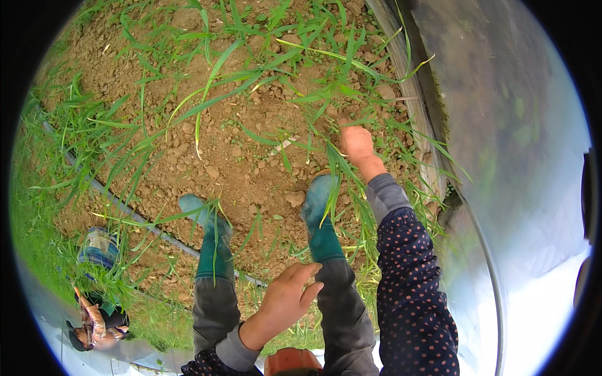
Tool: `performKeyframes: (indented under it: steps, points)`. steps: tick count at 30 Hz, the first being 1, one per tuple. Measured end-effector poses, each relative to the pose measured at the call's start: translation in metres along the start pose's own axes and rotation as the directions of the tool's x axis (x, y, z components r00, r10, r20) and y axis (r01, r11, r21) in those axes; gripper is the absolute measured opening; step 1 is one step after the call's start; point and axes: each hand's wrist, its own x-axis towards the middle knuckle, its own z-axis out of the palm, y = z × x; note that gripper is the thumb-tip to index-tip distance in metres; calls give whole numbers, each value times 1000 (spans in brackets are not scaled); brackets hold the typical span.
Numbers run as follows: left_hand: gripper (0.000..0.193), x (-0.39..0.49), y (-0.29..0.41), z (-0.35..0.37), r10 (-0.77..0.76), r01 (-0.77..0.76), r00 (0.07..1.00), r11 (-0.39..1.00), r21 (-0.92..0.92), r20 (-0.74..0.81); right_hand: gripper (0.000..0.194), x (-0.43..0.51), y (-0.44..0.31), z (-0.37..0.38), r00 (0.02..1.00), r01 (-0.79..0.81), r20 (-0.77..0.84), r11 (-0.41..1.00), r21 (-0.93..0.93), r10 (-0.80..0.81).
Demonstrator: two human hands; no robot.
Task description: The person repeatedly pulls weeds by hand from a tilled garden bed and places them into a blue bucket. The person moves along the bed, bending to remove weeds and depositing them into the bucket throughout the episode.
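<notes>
My right hand reaches down to the soil at the base of green leafy stalks, beside the wooden border. Its fingertips are hidden among leaves and dirt, so what they hold cannot be told. Over my knees hangs my left hand, fingers bent and apart, with nothing in it. Long-leaved green plants lean across the brown soil ahead of my teal rubber boots. A pale flat scrap lies on the dirt between them.
A weathered wooden board and plastic sheeting run along the right. A dark hose crosses the soil at left. Near it stands a printed bucket, with another person beyond. Something orange shows at the bottom edge.
</notes>
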Motion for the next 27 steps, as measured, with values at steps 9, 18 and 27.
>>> performKeyframes:
  steps: [9, 18, 27]
  points:
    - [32, -5, -3, -2, 36, -38, 998, 998, -48, -55, 28, 89, -52, -37, 739, 339, -349, 765, -548, -577]
    - [31, -10, -3, -8, 20, -23, 999, 999, -46, -48, 23, 108, -55, -56, 995, 71, -34, 926, -371, -91]
    - [33, -14, -2, -11, 50, -52, 997, 998, -42, -51, 20, 41, -45, -63, 987, -153, -55, 984, -97, 148]
